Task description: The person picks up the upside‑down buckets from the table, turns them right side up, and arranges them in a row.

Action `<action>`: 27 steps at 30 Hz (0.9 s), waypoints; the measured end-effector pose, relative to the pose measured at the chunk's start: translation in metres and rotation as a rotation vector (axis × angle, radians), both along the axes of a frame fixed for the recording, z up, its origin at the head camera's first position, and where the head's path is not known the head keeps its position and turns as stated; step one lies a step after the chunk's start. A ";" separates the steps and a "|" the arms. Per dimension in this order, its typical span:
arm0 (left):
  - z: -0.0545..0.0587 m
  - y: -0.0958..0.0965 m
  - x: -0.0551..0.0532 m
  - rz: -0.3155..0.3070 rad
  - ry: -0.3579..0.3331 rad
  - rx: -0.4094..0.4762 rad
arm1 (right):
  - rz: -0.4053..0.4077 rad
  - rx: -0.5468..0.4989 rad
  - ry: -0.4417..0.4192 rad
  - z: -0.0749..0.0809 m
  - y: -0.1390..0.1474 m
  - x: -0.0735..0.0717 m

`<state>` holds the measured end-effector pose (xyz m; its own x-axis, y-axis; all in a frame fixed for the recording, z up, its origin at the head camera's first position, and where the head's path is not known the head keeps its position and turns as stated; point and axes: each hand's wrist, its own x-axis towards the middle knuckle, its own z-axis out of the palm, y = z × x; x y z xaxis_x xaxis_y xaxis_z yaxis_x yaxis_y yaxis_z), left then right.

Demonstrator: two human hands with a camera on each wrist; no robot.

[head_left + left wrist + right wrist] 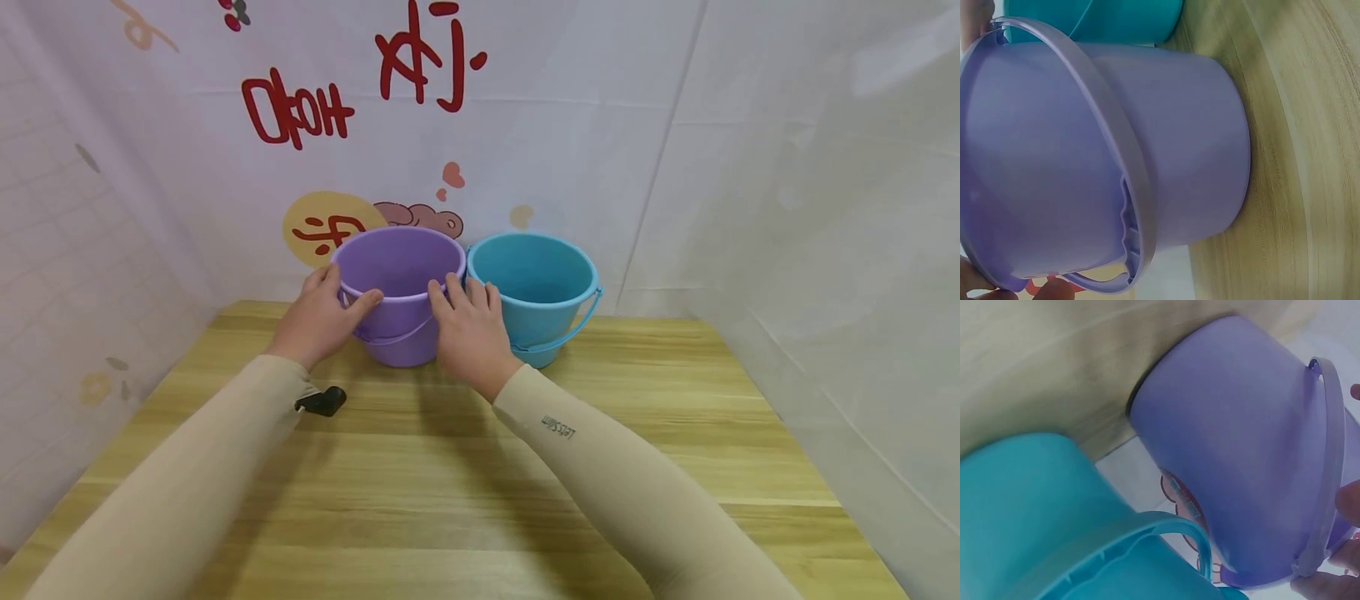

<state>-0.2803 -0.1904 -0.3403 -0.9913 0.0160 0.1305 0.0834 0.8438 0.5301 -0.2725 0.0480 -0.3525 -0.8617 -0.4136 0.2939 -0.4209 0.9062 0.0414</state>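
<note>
A purple bucket (401,321) stands upright at the back of the wooden table. My left hand (318,317) grips its rim at the left, with the thumb at the front edge. At the front right of the same rim, my right hand (472,333) holds on with its fingertips over the edge. The purple handle (1119,134) hangs down across the bucket's front. Close on the right is a blue bucket (536,321), its handle (573,333) lowered too; part of it is hidden behind my right hand.
A white cloth backdrop (562,150) with red lettering rises just behind the buckets. White sheets (810,275) flank the table on both sides. Bare wood of the table (420,492) lies between my forearms. A black piece (322,402) sits at my left wrist.
</note>
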 end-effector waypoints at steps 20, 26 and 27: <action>-0.004 0.005 -0.001 0.005 -0.005 0.016 | -0.026 0.044 0.026 -0.001 -0.001 0.003; -0.004 0.004 -0.001 0.000 -0.021 0.017 | -0.024 0.038 -0.006 0.002 -0.001 0.003; -0.003 0.004 0.000 0.000 -0.025 0.016 | -0.022 0.039 -0.016 0.003 -0.002 0.003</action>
<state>-0.2808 -0.1863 -0.3436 -0.9943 0.0140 0.1061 0.0700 0.8353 0.5454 -0.2693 0.0464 -0.3499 -0.8750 -0.4054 0.2647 -0.4018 0.9130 0.0701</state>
